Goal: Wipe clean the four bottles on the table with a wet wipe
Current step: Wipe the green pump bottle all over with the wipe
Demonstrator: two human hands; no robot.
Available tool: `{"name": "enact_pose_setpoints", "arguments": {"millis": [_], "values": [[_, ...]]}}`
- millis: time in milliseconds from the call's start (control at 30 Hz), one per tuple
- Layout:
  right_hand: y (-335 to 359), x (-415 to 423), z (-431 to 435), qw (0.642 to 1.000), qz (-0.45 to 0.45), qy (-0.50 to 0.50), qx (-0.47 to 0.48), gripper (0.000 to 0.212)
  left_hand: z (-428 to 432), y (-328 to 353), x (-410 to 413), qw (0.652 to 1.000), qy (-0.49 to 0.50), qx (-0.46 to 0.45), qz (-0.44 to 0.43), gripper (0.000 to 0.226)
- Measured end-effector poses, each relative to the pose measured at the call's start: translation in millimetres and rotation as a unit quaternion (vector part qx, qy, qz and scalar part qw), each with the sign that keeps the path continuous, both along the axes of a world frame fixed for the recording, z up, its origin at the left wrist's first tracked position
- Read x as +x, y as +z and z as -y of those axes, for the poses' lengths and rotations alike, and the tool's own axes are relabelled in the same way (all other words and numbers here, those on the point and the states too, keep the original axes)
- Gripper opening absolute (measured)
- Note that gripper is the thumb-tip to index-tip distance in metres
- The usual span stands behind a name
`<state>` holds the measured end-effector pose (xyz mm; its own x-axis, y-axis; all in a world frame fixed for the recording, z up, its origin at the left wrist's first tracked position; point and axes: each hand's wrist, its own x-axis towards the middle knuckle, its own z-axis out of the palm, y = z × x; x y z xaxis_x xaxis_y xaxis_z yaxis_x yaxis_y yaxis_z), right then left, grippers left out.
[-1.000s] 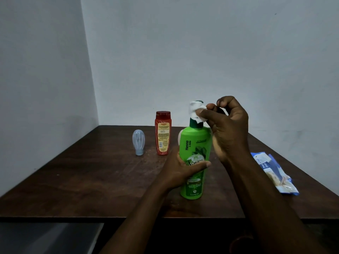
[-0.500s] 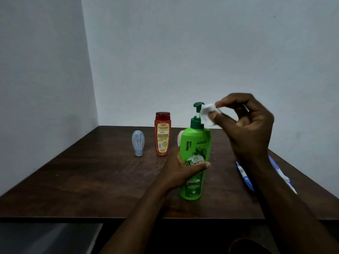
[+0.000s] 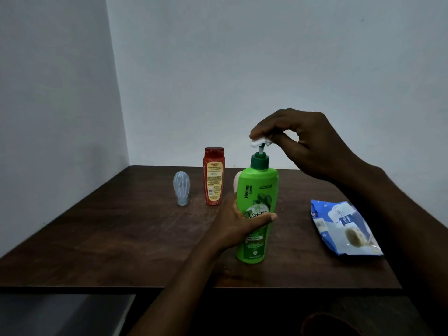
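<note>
1. Green pump shampoo btl [image 3: 258, 190] stands upright on the dark wooden table [image 3: 109, 238], about centre & closer to the near edge than the other btls; label faces the camera.
2. L hand [image 3: 236, 224] grips the btl's mid-body from the left; thumb lies across the front label; fingers go round the back, hidden by the btl.
3. R hand [image 3: 308, 146] is above the pump; thumb & fingertips pinch a bunched white wet wipe [image 3: 259, 142] onto the pump head; wipe covers the head, so only the thin stem & dark green collar [image 3: 259, 161] show below it.
4. Red btl [image 3: 213, 175] w/ yellow label stands upright farther back, left of the green one; apart from it.
5. Small clear btl [image 3: 181, 187] stands left of the red one, narrow end down; near it, not touching.
6. White btl [image 3: 236, 181]: only a sliver shows at the green btl's left shoulder; the rest is blocked by the green btl, so can't tell its shape.
7. Blue & white wet-wipe pack [image 3: 344, 226] lies flat on the right side of the table, well apart from the green btl; R forearm crosses just right of it & hides the table's right edge.
8. Pale walls [image 3: 242, 69] meet in a corner beyond the table's far-left.
</note>
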<state>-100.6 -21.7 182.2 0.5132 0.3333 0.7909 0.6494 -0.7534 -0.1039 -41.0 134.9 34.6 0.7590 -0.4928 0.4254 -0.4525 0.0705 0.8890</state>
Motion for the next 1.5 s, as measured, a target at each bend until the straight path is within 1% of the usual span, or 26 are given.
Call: {"name": "enact_pose_setpoints", "arguments": {"millis": [100, 200, 267, 300, 333, 367, 400, 433, 467, 500, 533, 600, 733, 833, 933, 1000, 1067, 1100, 1167, 1233, 1300, 1333, 1367, 1400, 1467, 1500], "values": [[-2.9, 2.7, 3.4, 0.999, -0.019, -0.009, 0.034, 0.028, 0.1, 0.6, -0.7, 1.000, 0.000, -0.003, -0.005, 0.036], [-2.7, 4.2, 4.6, 0.995, -0.037, -0.068, 0.066, 0.032, -0.8, 1.4, -1.9, 1.000, 0.000, -0.001, -0.008, 0.036], [-4.2, 7.7, 8.0, 0.989, -0.089, -0.101, 0.068, 0.035, -1.2, 1.4, -2.8, 1.000, -0.003, -0.003, -0.010, 0.036], [-6.1, 9.2, 9.7, 0.984, -0.125, -0.094, 0.089, 0.036, -1.4, 1.3, -3.0, 1.000, -0.004, -0.004, -0.011, 0.036], [-7.8, 11.0, 11.4, 0.975, -0.159, -0.066, 0.137, 0.036, -1.5, 1.3, -2.8, 1.000, -0.006, -0.006, -0.012, 0.036], [-8.9, 12.0, 11.8, 0.958, -0.193, -0.019, 0.213, 0.036, -1.8, 1.6, -2.6, 1.000, -0.008, -0.010, -0.014, 0.036], [-9.4, 12.0, 11.7, 0.925, -0.228, 0.032, 0.303, 0.036, -2.0, 2.0, -3.0, 1.000, -0.013, -0.014, -0.017, 0.037], [-9.9, 12.2, 11.3, 0.882, -0.258, 0.071, 0.387, 0.035, -2.2, 2.8, -3.1, 1.000, -0.018, -0.017, -0.020, 0.038], [-10.3, 12.4, 10.7, 0.841, -0.282, 0.096, 0.452, 0.034, -2.3, 3.0, -2.8, 0.999, -0.022, -0.018, -0.023, 0.039], [-11.4, 13.4, 10.2, 0.808, -0.301, 0.110, 0.494, 0.033, -2.2, 3.4, -2.5, 0.999, -0.027, -0.022, -0.027, 0.039], [-13.0, 14.0, 8.5, 0.784, -0.320, 0.121, 0.519, 0.033, -2.6, 3.8, -2.5, 0.998, -0.034, -0.028, -0.033, 0.039], [-18.0, 17.5, 5.2, 0.751, -0.367, 0.144, 0.530, 0.034, -3.6, 4.0, -2.0, 0.997, -0.050, -0.041, -0.047, 0.038], [-21.8, 23.7, -0.1, 0.711, -0.428, 0.174, 0.530, 0.041, -5.3, 2.6, -0.1, 0.993, -0.076, -0.051, -0.070, 0.030], [-17.6, 23.9, 1.8, 0.703, -0.448, 0.188, 0.519, 0.043, -5.5, 0.6, 0.3, 0.991, -0.088, -0.051, -0.081, 0.034], [-8.6, 17.5, 10.2, 0.705, -0.458, 0.197, 0.505, 0.038, -5.8, 0.1, 1.5, 0.991, -0.091, -0.043, -0.084, 0.033], [-3.4, 11.8, 17.1, 0.705, -0.466, 0.194, 0.497, 0.047, -6.2, 0.6, 1.9, 0.991, -0.093, -0.041, -0.086, 0.031], [-3.9, 7.9, 22.0, 0.688, -0.477, 0.202, 0.508, 0.056, -6.4, 1.2, 1.7, 0.991, -0.095, -0.041, -0.086, 0.030], [-6.8, 6.4, 23.5, 0.677, -0.483, 0.212, 0.513, 0.057, -6.4, 1.0, 1.3, 0.991, -0.097, -0.041, -0.087, 0.029], [-14.9, 5.4, 26.6, 0.652, -0.493, 0.242, 0.523, 0.054, -6.5, 2.0, -0.4, 0.990, -0.099, -0.040, -0.090, 0.027], [-19.4, 5.9, 30.2, 0.631, -0.488, 0.250, 0.549, 0.043, -6.5, 3.0, -1.0, 0.990, -0.102, -0.038, -0.087, 0.027], [-18.3, 6.4, 32.0, 0.636, -0.453, 0.225, 0.583, 0.032, -7.3, 3.5, -0.8, 0.990, -0.103, -0.037, -0.086, 0.026], [-16.0, 6.0, 31.7, 0.652, -0.425, 0.208, 0.593, 0.028, -7.3, 3.3, -0.6, 0.990, -0.104, -0.037, -0.088, 0.026], [-13.3, 6.0, 30.8, 0.682, -0.393, 0.186, 0.588, 0.025, -7.1, 2.7, 0.0, 0.990, -0.104, -0.038, -0.089, 0.027], [-10.1, 6.6, 29.1, 0.724, -0.360, 0.157, 0.567, 0.024, -6.9, 2.0, 0.5, 0.990, -0.102, -0.038, -0.090, 0.028], [-2.8, 6.7, 21.9, 0.813, -0.296, 0.109, 0.490, 0.029, -6.1, 1.3, 0.5, 0.990, -0.102, -0.040, -0.092, 0.030], [1.4, 6.1, 17.0, 0.847, -0.269, 0.095, 0.449, 0.030, -5.5, 0.7, 0.4, 0.990, -0.103, -0.041, -0.092, 0.032]]}}
